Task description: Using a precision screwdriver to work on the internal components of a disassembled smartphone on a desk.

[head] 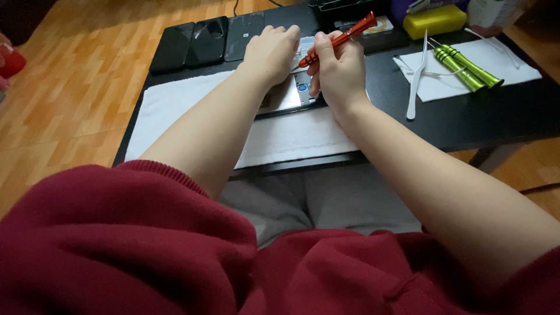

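On the low black table [466, 119], I see my right hand [339, 70] closed around a red screwdriver [338, 39], its shaft tilted with the tip pointing down and left toward an opened silver device [287, 96] that lies on a white towel [175, 102]. My left hand [271, 51] rests knuckles-up on the device, fingers curled; whether it grips anything I cannot tell. Beyond the left hand, three dark flat phone-like panels [204, 42] lie side by side at the table's far edge. To the right, a white cloth [501, 61] carries two green screwdrivers [466, 67] and white tweezers [417, 79], well apart from my hands. A yellow sponge-like block [434, 20] sits at the far right edge.
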